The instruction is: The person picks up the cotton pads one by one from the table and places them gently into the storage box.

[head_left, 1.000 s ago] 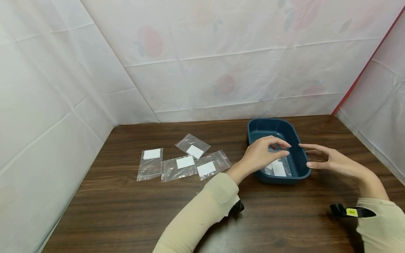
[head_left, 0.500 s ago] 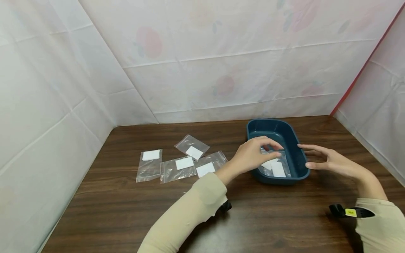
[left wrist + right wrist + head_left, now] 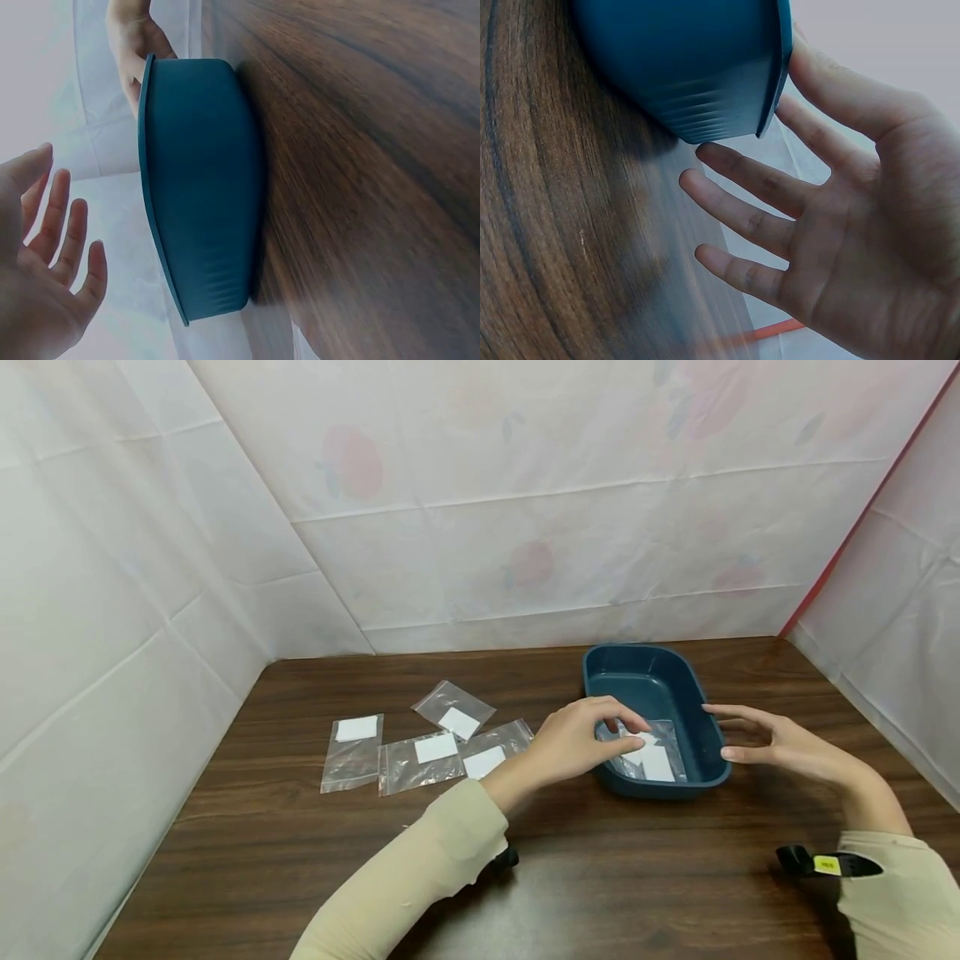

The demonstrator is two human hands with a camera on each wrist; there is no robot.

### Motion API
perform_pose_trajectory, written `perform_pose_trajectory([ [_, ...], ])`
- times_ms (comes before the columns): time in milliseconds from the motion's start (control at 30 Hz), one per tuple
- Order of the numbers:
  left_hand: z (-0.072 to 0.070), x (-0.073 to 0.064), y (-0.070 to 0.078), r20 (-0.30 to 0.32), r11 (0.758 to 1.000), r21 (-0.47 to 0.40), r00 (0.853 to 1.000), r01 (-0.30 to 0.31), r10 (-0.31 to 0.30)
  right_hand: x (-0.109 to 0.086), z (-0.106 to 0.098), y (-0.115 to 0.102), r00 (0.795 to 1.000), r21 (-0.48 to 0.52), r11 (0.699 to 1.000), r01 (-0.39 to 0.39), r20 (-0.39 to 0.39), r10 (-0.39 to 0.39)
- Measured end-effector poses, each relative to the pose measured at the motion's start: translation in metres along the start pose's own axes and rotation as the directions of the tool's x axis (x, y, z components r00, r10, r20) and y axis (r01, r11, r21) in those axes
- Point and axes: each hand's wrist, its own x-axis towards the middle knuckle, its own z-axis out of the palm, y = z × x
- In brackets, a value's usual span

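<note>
The left hand [image 3: 576, 742], empty with fingers parted, has drawn leftward over the blue tub [image 3: 637, 687], so the clear bags [image 3: 657, 763] inside seem released. The right hand [image 3: 795, 747], fingers spread, touches the tub; 4 other bags [image 3: 352, 763] lie on the table [image 3: 600, 885].

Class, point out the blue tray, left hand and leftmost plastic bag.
Blue tray [image 3: 199, 184], left wrist view, outer side wall.
Left hand [image 3: 574, 740], head view, back of hand.
Leftmost plastic bag [image 3: 352, 760], head view, clear middle.
</note>
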Motion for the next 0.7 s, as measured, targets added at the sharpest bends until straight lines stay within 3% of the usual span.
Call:
perform_pose_trajectory([
  [300, -0.013, -0.012, -0.008, -0.024, 0.998, -0.050, 0.999, 0.030, -0.031, 0.001, 0.000, 0.000, 1.000, 0.023, 1.000, -0.016, -0.002, 0.016],
  [500, -0.026, -0.023, -0.019, -0.057, 0.993, -0.114, 0.998, -0.006, -0.001, 0.001, 0.001, -0.001, 1.000, 0.040, 0.999, -0.009, 0.001, 0.009],
  [700, -0.037, -0.032, -0.028, -0.025, 0.989, -0.147, 0.999, 0.023, -0.027, 0.001, 0.001, 0.001, 1.000, 0.026, 1.000, 0.005, -0.005, -0.005],
])
